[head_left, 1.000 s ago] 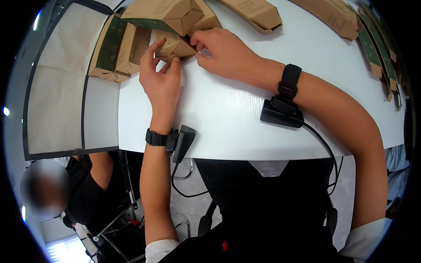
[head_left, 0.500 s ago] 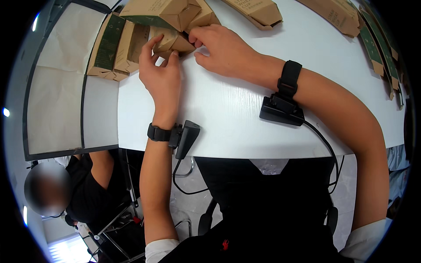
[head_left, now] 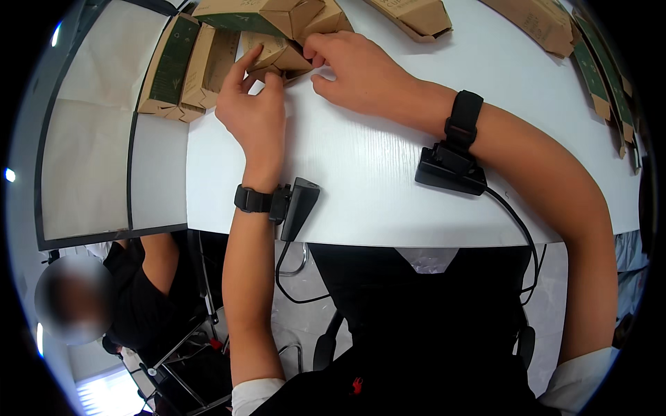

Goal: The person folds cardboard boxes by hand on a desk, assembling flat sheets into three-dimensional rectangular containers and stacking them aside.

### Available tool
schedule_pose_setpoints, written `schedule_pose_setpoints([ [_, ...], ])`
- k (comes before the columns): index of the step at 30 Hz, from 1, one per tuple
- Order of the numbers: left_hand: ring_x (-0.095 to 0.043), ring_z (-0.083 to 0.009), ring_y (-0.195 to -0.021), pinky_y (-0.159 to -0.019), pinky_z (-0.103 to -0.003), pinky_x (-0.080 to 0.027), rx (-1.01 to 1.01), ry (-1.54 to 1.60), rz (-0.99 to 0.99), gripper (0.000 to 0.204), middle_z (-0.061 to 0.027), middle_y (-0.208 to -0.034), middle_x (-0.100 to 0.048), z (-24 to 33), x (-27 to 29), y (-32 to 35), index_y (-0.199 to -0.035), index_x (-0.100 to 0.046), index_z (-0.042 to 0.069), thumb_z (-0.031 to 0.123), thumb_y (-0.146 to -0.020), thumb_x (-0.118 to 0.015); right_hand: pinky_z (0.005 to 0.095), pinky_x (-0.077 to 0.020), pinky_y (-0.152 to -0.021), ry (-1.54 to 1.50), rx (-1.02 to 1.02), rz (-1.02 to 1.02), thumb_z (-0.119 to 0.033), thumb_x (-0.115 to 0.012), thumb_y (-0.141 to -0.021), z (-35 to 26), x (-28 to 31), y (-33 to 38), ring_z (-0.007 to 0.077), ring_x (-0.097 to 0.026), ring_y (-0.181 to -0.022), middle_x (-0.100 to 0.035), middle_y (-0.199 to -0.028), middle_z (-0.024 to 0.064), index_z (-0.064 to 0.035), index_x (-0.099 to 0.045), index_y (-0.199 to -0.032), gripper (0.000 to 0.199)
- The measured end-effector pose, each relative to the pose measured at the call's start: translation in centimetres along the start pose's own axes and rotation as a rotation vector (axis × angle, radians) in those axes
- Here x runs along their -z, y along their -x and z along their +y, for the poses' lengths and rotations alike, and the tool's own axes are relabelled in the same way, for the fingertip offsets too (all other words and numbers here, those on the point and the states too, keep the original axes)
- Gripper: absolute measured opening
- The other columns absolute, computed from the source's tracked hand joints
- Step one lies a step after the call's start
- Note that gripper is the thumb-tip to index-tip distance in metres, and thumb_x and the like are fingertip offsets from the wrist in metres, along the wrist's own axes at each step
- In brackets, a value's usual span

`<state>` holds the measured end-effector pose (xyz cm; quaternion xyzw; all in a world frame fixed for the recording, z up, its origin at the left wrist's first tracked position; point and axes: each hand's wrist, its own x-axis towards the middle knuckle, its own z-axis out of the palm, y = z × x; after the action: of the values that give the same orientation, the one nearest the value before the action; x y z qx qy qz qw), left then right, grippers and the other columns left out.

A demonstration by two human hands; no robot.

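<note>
A small brown cardboard box (head_left: 276, 54) lies at the table's far left, partly beneath a larger brown and green cardboard box (head_left: 253, 15). My left hand (head_left: 253, 111) grips its left end, index finger on the upper face and thumb at the near edge. At its right corner, my right hand (head_left: 357, 66) has its fingers curled in against the cardboard; the fingertips are partly hidden. Close to my left hand, two upright boxes stand side by side, a green-sided box (head_left: 170, 66) and a brown box (head_left: 208, 66).
A framed pale partition (head_left: 90, 132) borders the white table (head_left: 361, 180) on the left. More boxes lie along the far side, including a brown carton (head_left: 413, 17). Flattened green cartons (head_left: 596, 69) are stacked far right. Cables hang from both wrist devices. Another person (head_left: 139, 284) sits beyond the partition.
The whole view has shifted slightly. Both hands stay at the small box, and my left fingers have moved a little along it. Its near flap now stands a bit more open.
</note>
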<state>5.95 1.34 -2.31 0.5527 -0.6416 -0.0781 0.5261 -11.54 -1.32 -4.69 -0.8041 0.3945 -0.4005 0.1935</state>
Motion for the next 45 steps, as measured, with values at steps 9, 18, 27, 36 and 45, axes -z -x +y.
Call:
schedule_pose_setpoints([
  [9, -0.071, -0.0206, -0.095, -0.081, -0.032, -0.056, 0.089, 0.07, -0.083, 0.039, -0.0151, -0.103, -0.075, -1.0, 0.7, -0.2, -0.126, -0.074, 0.009, 0.001, -0.087, -0.07, 0.05, -0.0544, -0.082, -0.043, 0.062, 0.104, -0.009, -0.065, -0.08, 0.2, -0.5, 0.0, 0.0424, -0.067, -0.092, -0.069, -0.091, 0.0241, 0.0058, -0.062, -0.098, 0.023],
  [18, -0.066, -0.0302, -0.116, -0.087, -0.035, -0.064, -0.053, -0.06, -0.169, 0.06, -0.0142, -0.133, -0.058, -0.7, 0.4, 0.0, -0.138, -0.059, 0.01, -0.007, -0.081, -0.072, 0.0465, -0.0543, -0.083, -0.026, 0.035, 0.085, -0.01, -0.065, -0.081, 0.4, -0.6, 0.0, 0.0396, -0.067, -0.094, -0.069, -0.094, 0.0223, 0.0051, -0.061, -0.1, 0.025],
  [27, -0.064, -0.0262, -0.116, -0.087, -0.034, -0.06, -0.134, -0.334, -0.127, 0.062, -0.0152, -0.142, -0.053, -1.2, -0.4, -1.0, -0.14, -0.053, 0.006, 0.001, -0.081, -0.072, 0.0495, -0.055, -0.079, -0.046, 0.105, 0.127, -0.009, -0.066, -0.079, 0.6, -0.7, -0.1, 0.0438, -0.068, -0.087, -0.069, -0.088, 0.0258, 0.0077, -0.061, -0.097, 0.025],
  [36, -0.064, -0.0228, -0.115, -0.098, -0.032, -0.053, 0.051, 0.109, -0.139, 0.05, -0.0131, -0.137, -0.062, -0.3, 0.0, -0.4, -0.136, -0.062, 0.002, 0.0, -0.087, -0.065, 0.0503, -0.0556, -0.078, -0.09, 0.031, 0.16, -0.009, -0.063, -0.081, 0.2, -0.5, -0.1, 0.0447, -0.069, -0.084, -0.068, -0.085, 0.0282, 0.0088, -0.059, -0.098, 0.024],
  [45, -0.066, -0.0204, -0.112, -0.098, -0.032, -0.054, -0.017, 0.024, -0.145, 0.047, -0.0127, -0.134, -0.065, -1.6, -0.2, -0.9, -0.136, -0.063, 0.001, -0.002, -0.089, -0.066, 0.0488, -0.055, -0.071, -0.139, -0.037, 0.14, -0.01, -0.061, -0.083, -0.7, 0.4, 0.2, 0.0411, -0.069, -0.075, -0.068, -0.076, 0.0239, 0.0044, -0.058, -0.096, 0.019],
])
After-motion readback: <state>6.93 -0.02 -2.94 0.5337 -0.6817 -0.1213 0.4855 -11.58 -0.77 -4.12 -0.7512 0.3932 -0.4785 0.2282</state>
